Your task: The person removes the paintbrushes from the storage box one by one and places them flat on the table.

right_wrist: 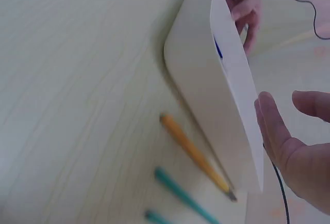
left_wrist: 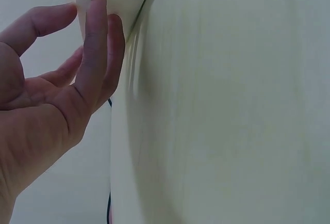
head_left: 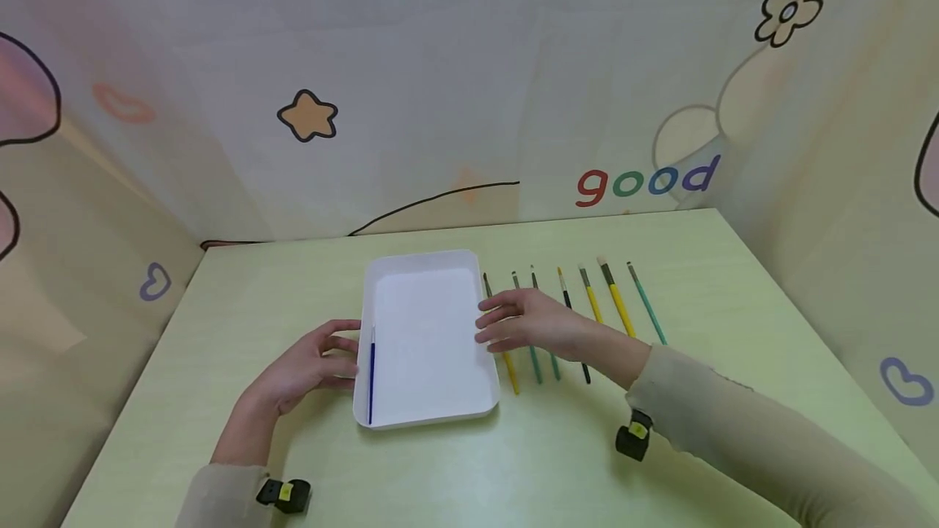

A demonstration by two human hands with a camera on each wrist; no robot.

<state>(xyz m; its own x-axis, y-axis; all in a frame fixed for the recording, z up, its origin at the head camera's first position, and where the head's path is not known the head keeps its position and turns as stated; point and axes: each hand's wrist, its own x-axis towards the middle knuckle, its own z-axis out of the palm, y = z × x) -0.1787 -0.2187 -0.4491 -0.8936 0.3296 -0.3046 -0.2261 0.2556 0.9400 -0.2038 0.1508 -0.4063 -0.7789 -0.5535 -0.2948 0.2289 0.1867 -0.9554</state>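
A white rectangular tray (head_left: 433, 341) lies on the table with a slim blue paintbrush (head_left: 372, 381) along its left inner side. My left hand (head_left: 311, 365) is at the tray's left wall; in the left wrist view its fingertips (left_wrist: 96, 7) touch the outside of that wall, fingers loosely bent. Over the tray's right rim hovers my right hand (head_left: 539, 324), fingers spread and relaxed, holding nothing. A yellow paintbrush (head_left: 511, 373) lies close beside the tray's right wall, partly hidden by that hand. Two teal paintbrushes (head_left: 535, 365) pass beneath it.
Further right lie a black-handled paintbrush (head_left: 566, 297), a slim yellow one (head_left: 592, 304), a thick yellow one (head_left: 619, 304) and a teal one (head_left: 647, 304), roughly side by side. A printed cloth (head_left: 440, 104) hangs behind the pale table (head_left: 455, 479).
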